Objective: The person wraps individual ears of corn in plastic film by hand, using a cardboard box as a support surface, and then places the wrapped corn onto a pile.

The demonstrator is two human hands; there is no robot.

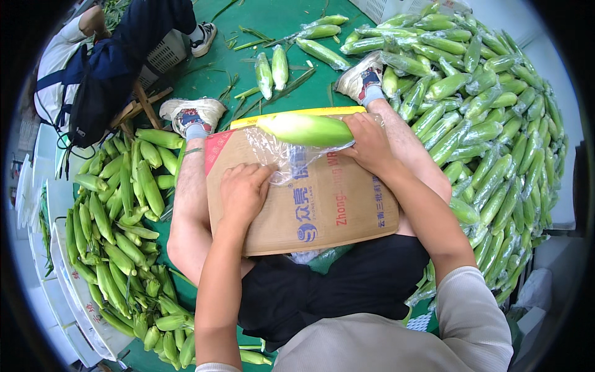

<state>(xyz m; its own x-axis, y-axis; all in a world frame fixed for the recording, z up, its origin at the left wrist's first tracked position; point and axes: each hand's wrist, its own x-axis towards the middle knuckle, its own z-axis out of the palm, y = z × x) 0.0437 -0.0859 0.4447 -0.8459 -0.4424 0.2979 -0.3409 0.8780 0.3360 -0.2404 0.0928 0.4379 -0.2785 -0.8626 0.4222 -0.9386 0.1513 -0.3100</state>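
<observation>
An ear of corn (309, 130) in its green husk lies across the far part of a flat cardboard sheet (274, 223) on my lap. My right hand (367, 139) grips the ear's right end. Clear plastic film (279, 162) spreads beneath the ear and towards me, loose and wrinkled. My left hand (246, 190) rests on the cardboard with curled fingers at the film's near left edge; its fingertips are partly hidden. Yellow printed board (297, 111) shows along the sheet's far edge.
Unwrapped corn ears (125, 251) are heaped at my left. A large pile of film-wrapped ears (488, 125) rises at my right. Two ears (272, 72) and loose leaves lie on the green floor (241, 28) ahead. Another person (111, 60) sits at the upper left beside a crate (165, 53).
</observation>
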